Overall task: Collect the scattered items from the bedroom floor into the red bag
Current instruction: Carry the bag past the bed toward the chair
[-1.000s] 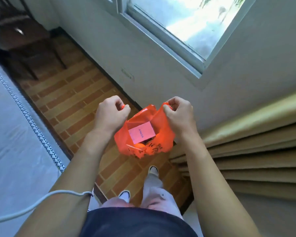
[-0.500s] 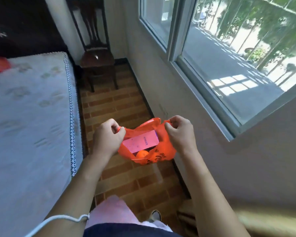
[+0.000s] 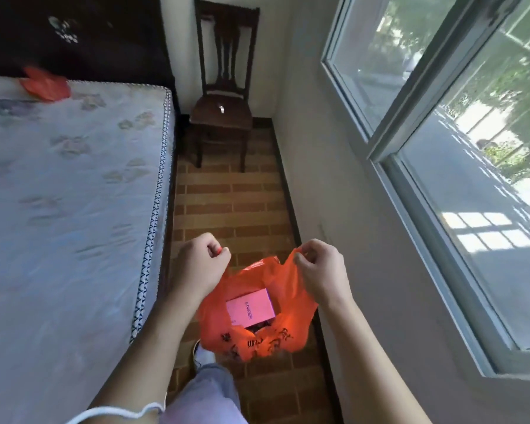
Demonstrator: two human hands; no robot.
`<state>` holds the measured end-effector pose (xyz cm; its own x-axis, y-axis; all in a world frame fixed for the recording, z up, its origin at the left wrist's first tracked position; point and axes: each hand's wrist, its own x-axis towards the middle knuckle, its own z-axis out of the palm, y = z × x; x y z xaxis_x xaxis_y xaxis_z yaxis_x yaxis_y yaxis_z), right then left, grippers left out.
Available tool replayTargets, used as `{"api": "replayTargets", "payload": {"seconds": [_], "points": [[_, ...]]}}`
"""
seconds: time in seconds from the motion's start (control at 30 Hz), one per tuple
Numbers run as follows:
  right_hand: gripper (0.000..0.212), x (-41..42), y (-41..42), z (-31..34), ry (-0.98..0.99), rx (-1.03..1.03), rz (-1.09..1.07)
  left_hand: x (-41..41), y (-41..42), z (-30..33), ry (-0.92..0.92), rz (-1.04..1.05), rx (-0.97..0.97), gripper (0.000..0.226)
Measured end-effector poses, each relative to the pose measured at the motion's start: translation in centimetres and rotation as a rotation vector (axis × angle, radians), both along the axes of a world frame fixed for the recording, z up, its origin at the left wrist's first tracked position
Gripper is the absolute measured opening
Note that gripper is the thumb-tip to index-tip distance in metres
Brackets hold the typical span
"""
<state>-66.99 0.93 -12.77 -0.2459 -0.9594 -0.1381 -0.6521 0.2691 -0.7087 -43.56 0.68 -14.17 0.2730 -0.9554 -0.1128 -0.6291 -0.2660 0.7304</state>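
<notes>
we hold the red bag (image 3: 259, 319) up in front of us, above the brick-patterned floor (image 3: 230, 206) in the narrow strip between the bed (image 3: 68, 194) and the wall under the window (image 3: 459, 166). our left hand (image 3: 201, 267) is closed in a fist around the bag's left handle, a bit of red plastic showing between the curled fingers; our right hand (image 3: 320, 272) pinches the right handle between thumb and curled fingers. the two hands are apart, so the mouth of the bag is pulled wide. inside it we see a pink box (image 3: 250, 307) lying flat near the top, with printed letters on its face, and something dark just under its lower edge that we cannot make out. black printing runs across the near side of the bag. below the bag a shoe (image 3: 201, 354) stands on the floor, and a pale trouser leg (image 3: 208, 393) fills the bottom of the view. a white cord (image 3: 117, 413) crosses our left forearm. at the far end of the strip a dark wooden chair (image 3: 224, 96) stands against the wall with a small pale thing on its seat, too small to tell. on the far part of the mattress lies a crumpled red piece (image 3: 45, 85), beside the dark headboard (image 3: 74, 35).
</notes>
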Motion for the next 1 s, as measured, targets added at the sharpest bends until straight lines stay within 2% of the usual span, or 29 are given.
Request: {"api": "replayTargets", "payload": {"seconds": [0.27, 0.63, 0.8, 1.0], "points": [[0.007, 3.6, -11.1, -0.2, 0.088, 0.011, -0.009, 5.1, -11.7, -1.3, 0.010, -0.048, 0.102, 0.024], [0.008, 4.5, -20.8, -2.6, 0.097, 0.050, 0.050, 6.0, -19.4, -5.1, 0.044, -0.064, 0.187, 0.026], [0.007, 3.7, -26.8, -5.9, 0.074, 0.111, 0.132, 5.4, -23.8, -5.6, -0.067, 0.011, 0.202, 0.027], [0.011, 3.0, -34.7, -12.0, 0.032, 0.200, 0.232, 5.0, -27.6, -8.6, -0.110, 0.112, 0.295, 0.028]]}}
